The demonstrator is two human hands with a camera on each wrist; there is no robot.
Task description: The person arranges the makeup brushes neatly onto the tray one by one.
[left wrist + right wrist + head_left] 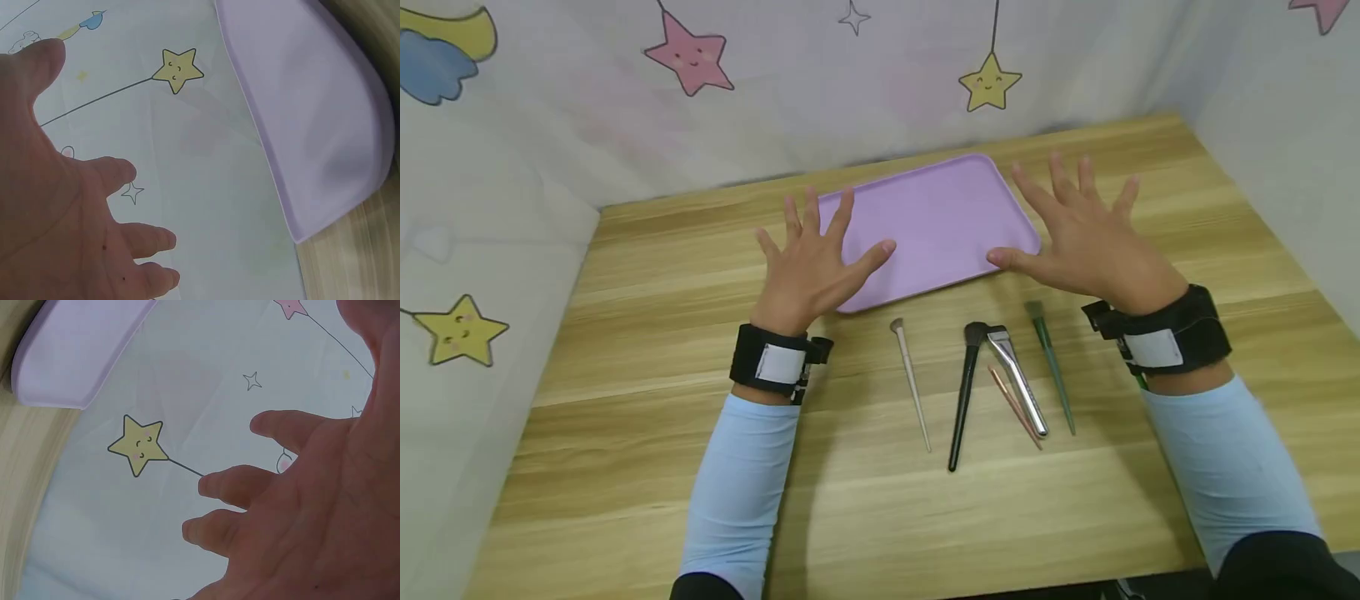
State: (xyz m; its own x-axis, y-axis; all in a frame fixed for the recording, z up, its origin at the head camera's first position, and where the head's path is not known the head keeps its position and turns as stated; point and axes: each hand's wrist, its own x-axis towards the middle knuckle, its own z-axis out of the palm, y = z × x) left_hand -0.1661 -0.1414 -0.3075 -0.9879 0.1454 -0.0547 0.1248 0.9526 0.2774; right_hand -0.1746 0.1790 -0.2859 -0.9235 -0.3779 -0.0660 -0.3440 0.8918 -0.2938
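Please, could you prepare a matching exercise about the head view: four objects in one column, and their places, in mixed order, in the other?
Objects
1. flat purple rectangular tray
2. slim green brush
3. slim whitish brush
4. long black brush

Places
A. leftmost of the brushes
B. rightmost of the brushes
C. second brush from the left
D. farther back on the brown wooden table than every brush

Pairs: 1-D, 2-B, 3-A, 4-C
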